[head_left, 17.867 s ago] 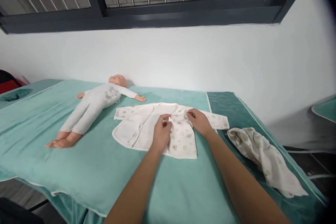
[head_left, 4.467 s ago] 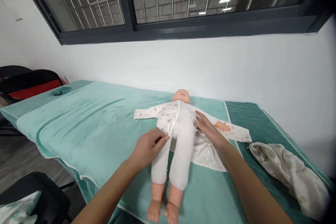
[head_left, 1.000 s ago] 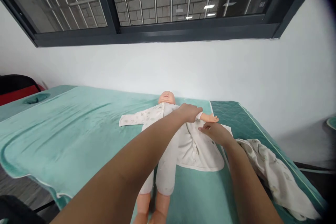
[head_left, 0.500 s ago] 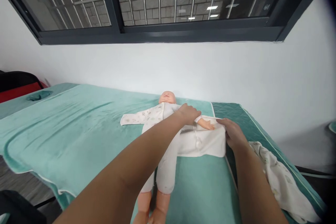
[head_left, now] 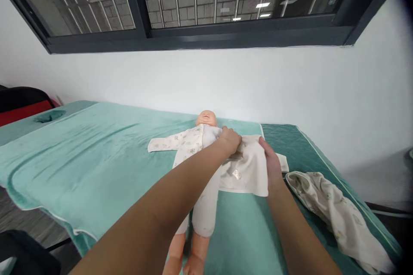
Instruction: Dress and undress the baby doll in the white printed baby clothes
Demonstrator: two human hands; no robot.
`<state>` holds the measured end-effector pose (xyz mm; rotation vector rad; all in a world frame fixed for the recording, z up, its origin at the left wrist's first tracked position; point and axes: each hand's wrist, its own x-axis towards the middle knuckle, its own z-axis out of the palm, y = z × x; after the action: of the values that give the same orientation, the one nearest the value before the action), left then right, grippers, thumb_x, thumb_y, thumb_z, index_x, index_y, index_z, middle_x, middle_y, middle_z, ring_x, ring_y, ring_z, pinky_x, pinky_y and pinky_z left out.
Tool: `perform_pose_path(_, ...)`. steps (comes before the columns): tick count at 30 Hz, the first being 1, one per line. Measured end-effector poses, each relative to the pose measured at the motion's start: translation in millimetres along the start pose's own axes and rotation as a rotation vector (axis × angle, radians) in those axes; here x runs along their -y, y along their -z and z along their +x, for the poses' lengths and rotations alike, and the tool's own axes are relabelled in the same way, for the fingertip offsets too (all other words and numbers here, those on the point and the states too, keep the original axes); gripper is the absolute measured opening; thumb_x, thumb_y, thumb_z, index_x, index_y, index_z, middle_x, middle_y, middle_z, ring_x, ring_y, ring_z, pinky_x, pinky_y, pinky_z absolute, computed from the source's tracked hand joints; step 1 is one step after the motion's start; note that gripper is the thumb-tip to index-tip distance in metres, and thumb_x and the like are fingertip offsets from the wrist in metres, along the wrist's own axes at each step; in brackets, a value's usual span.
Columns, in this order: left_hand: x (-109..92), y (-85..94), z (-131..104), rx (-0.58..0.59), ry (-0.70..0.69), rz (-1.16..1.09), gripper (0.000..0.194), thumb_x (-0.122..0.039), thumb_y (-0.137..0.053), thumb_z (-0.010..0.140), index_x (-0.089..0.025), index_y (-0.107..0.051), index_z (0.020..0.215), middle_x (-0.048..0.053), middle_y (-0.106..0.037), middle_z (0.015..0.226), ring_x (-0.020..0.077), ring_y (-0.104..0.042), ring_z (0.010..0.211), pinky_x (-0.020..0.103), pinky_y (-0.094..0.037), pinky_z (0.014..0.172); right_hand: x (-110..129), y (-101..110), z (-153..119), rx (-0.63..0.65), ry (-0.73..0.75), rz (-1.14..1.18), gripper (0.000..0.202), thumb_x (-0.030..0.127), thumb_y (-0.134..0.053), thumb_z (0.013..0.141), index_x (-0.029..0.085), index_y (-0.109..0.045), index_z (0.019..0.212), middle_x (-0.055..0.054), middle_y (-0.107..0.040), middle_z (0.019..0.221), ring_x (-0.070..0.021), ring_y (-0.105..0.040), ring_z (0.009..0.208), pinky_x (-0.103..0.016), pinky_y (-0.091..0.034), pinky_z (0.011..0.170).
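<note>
A baby doll (head_left: 206,118) lies on its back, head toward the wall, in white leggings (head_left: 206,208) and partly in a white printed baby jacket (head_left: 189,142). One jacket sleeve is stretched out to the left. The jacket's other half is spread right of the body, inner side up, with a tag showing. My left hand (head_left: 230,141) is closed at the doll's arm, beside the chest; that arm is mostly hidden. With thumb and fingers my right hand (head_left: 271,161) grips the outer edge of the jacket. A piece of sleeve (head_left: 283,163) sticks out beyond it.
Mint-green blanket (head_left: 97,154) covers the bed, with a darker green quilted cover (head_left: 284,135) at right. A crumpled white printed garment (head_left: 342,219) lies at the right edge. Behind are a white wall (head_left: 161,81) and a barred window (head_left: 206,4). A red and black object (head_left: 26,105) stands far left.
My right hand has moved left, bringing the jacket's edge inward over the doll's hand, which is now covered. My left hand has shifted slightly left. The sleeve end now shows at right.
</note>
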<state>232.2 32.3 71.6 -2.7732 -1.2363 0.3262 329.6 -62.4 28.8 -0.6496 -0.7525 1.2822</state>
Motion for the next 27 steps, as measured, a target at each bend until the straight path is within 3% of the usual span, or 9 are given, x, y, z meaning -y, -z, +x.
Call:
perform_pose_path(3, 13.0, 3.9, 0.9, 0.02, 0.034, -0.074, 0.044, -0.018, -0.072, 0.069, -0.017, -0.068, 0.112, 0.018, -0.066, 0.123, 0.0345, -0.056, 0.117, 0.047, -0.039, 0.099, -12.6, -13.7, -3.6, 0.037, -0.013, 0.02, 0.028, 0.041, -0.069, 0.083, 0.028, -0.061, 0.107, -0.002, -0.072, 0.1, -0.0244, -0.069, 0.095, -0.04, -0.057, 0.084)
perform_pose_path(6, 32.6, 11.7, -0.8, 0.053, 0.046, -0.185, 0.037, -0.021, -0.072, 0.068, -0.018, -0.07, 0.104, 0.015, -0.07, 0.117, 0.0304, -0.063, 0.107, 0.039, -0.046, 0.092, -17.1, -14.7, -5.3, 0.13, -0.011, -0.023, 0.034, 0.037, -0.072, 0.081, 0.029, -0.06, 0.112, -0.001, -0.07, 0.11, -0.0234, -0.068, 0.098, -0.038, -0.056, 0.085)
perform_pose_path(12, 64.4, 23.0, -8.3, 0.016, 0.03, -0.444, 0.026, -0.027, -0.054, 0.084, -0.015, -0.069, 0.102, 0.01, -0.073, 0.107, 0.0213, -0.067, 0.09, 0.028, -0.05, 0.078, -24.5, -24.1, -10.2, 0.275, -0.033, -0.147, 0.046, 0.032, -0.077, 0.077, 0.031, -0.06, 0.12, -0.002, -0.059, 0.136, -0.0238, -0.059, 0.12, -0.037, -0.05, 0.099)
perform_pose_path(18, 75.1, 19.3, -17.7, -0.069, 0.078, -0.651, 0.041, -0.046, -0.039, 0.094, -0.019, -0.061, 0.116, 0.008, -0.07, 0.115, 0.0181, -0.066, 0.097, 0.027, -0.05, 0.082, -21.6, -28.8, -12.4, 0.367, 0.013, -0.248, 0.044, 0.033, -0.074, 0.082, 0.03, -0.06, 0.124, -0.005, -0.054, 0.145, -0.0249, -0.042, 0.139, -0.043, -0.032, 0.116)
perform_pose_path(21, 75.3, 20.1, -24.8, -0.108, 0.087, -0.704, 0.045, -0.053, -0.056, 0.084, -0.024, -0.061, 0.117, 0.002, -0.072, 0.108, 0.0176, -0.067, 0.094, 0.027, -0.049, 0.082, -17.8, -28.3, -14.1, 0.421, 0.019, -0.283, 0.048, 0.036, -0.073, 0.083, 0.031, -0.057, 0.128, -0.006, -0.051, 0.148, -0.0256, -0.042, 0.139, -0.046, -0.031, 0.117)
perform_pose_path(24, 76.3, 23.8, -30.8, -0.18, 0.112, -0.688, 0.041, -0.043, -0.067, 0.077, -0.025, -0.064, 0.113, 0.0, -0.073, 0.1, 0.017, -0.067, 0.09, 0.026, -0.049, 0.082, -14.9, -28.9, -17.4, 0.495, -0.009, -0.347, 0.051, 0.039, -0.072, 0.083, 0.031, -0.055, 0.131, -0.007, -0.047, 0.151, -0.0258, -0.049, 0.133, -0.047, -0.036, 0.113)
perform_pose_path(27, 82.2, 25.4, -37.5, -0.293, 0.177, -0.672, 0.029, -0.03, -0.057, 0.084, -0.023, -0.064, 0.111, 0.002, -0.073, 0.102, 0.0175, -0.066, 0.095, 0.027, -0.048, 0.083, -11.6, -30.0, -20.8, 0.597, -0.071, -0.357, 0.053, 0.04, -0.071, 0.084, 0.032, -0.053, 0.133, -0.007, -0.044, 0.154, -0.0262, -0.054, 0.127, -0.046, -0.042, 0.107)
